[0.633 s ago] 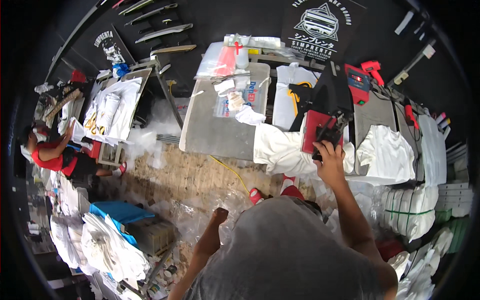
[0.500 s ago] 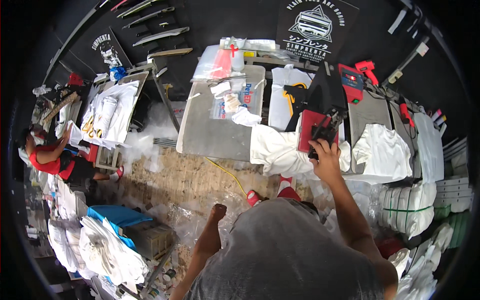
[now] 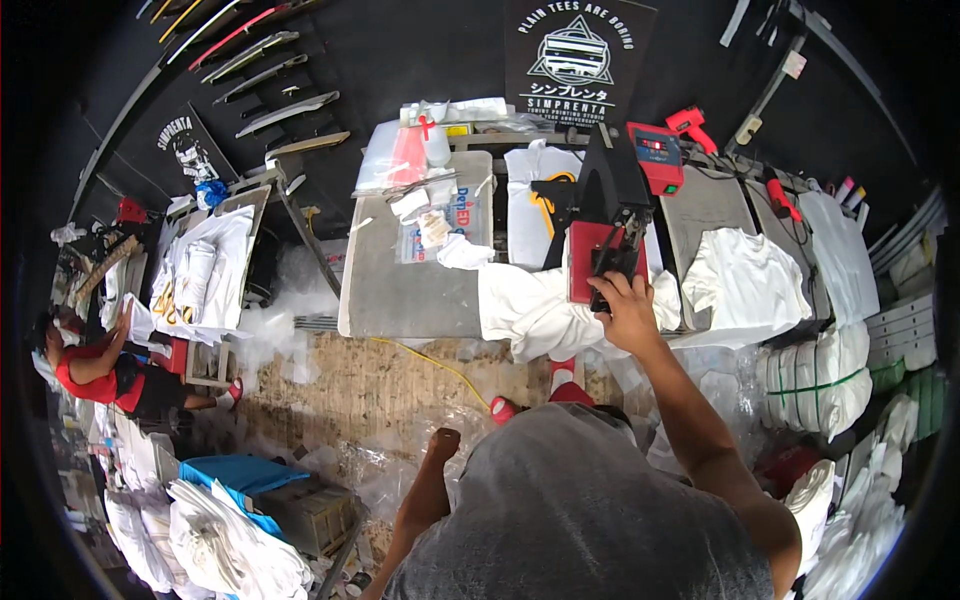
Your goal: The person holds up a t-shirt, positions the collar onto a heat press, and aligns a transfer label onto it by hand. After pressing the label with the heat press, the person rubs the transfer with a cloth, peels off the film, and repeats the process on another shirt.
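My right hand (image 3: 626, 312) is closed round the black handle at the front of a heat press (image 3: 588, 250). The press has a red head and a black body, and its head is down over a white shirt (image 3: 530, 305) whose cloth bunches out toward the near table edge. My left hand (image 3: 445, 442) hangs low over the floor by my side, curled into a fist, with nothing visible in it. To the right of the press a white T-shirt (image 3: 745, 280) lies spread on a grey board. A red control box (image 3: 655, 172) with a lit display stands behind.
A grey board (image 3: 400, 300) on the left carries scraps, scissors and plastic. Behind the control box lies a red heat gun (image 3: 690, 125). A yellow cable (image 3: 440, 362) and crumpled plastic film (image 3: 390, 465) are on the floor. At far left another person (image 3: 100, 370) handles white cloth.
The whole view has shifted, so the table sits further left. My right hand stays on the press handle, and my left hand remains a fist at my side.
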A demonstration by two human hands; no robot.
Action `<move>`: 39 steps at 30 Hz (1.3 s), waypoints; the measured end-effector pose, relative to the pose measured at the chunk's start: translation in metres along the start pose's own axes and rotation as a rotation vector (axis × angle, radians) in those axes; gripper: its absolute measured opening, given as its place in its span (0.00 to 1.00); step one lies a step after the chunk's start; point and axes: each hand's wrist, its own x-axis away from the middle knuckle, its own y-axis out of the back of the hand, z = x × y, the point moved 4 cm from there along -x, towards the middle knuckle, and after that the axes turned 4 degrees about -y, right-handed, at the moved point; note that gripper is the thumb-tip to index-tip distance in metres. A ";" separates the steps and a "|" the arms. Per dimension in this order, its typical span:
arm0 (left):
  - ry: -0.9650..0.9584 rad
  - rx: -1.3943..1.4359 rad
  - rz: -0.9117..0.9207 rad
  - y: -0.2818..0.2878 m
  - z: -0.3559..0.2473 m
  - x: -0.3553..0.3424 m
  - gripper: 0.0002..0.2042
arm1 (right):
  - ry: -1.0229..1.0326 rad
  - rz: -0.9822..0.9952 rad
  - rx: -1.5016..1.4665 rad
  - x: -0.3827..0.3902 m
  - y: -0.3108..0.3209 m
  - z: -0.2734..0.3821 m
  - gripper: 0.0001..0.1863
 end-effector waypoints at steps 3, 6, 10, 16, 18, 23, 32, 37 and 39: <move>0.002 -0.085 -0.085 0.011 0.078 -0.002 0.16 | 0.041 0.021 -0.043 -0.010 -0.004 0.018 0.34; 0.069 -0.095 0.054 -0.001 0.038 -0.005 0.15 | -0.021 0.004 0.012 0.002 -0.001 -0.003 0.34; -0.402 -0.286 -0.020 0.009 0.073 -0.001 0.15 | 0.029 0.021 -0.022 -0.009 -0.002 0.016 0.35; 0.035 -0.018 -0.023 0.004 0.002 0.005 0.15 | 0.016 0.016 0.003 -0.005 -0.006 0.005 0.36; 0.011 0.001 -0.016 0.004 -0.014 0.005 0.14 | 0.002 0.025 0.007 -0.004 -0.006 0.004 0.36; 0.019 0.001 0.056 0.007 -0.025 -0.001 0.14 | -0.001 0.035 -0.002 -0.004 -0.005 0.004 0.36; 0.010 0.039 0.039 0.010 -0.013 0.007 0.13 | -0.008 0.037 -0.021 -0.005 -0.004 0.003 0.36; 0.031 0.080 0.018 0.009 -0.015 0.010 0.13 | -0.022 0.052 -0.023 -0.005 -0.004 0.002 0.36; 0.029 0.079 -0.004 0.008 -0.018 0.010 0.13 | -0.022 0.054 -0.024 -0.005 -0.004 0.002 0.35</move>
